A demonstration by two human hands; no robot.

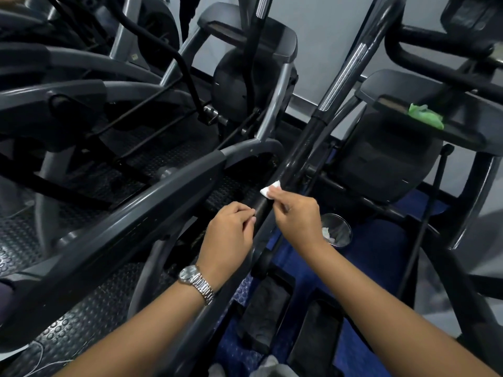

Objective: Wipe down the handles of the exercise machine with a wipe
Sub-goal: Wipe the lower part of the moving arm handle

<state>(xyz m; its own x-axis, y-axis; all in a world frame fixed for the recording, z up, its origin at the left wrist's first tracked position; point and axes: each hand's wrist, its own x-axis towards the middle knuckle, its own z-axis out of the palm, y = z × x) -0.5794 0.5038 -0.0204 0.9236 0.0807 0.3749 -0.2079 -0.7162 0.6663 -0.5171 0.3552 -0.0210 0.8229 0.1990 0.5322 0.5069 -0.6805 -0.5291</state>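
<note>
Elliptical handle [298, 156] under white wipe [269, 190]
Right hand [296, 219] pinches the wipe against the handle; left hand [228, 235] curled just beside the handle; cannot tell whether it holds anything.

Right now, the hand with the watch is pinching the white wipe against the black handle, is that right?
Not quite. The watch is on the wrist of the left hand, which sits close by the handle. It is the right hand that is pinching the white wipe against the black handle, as the head view shows.
</note>
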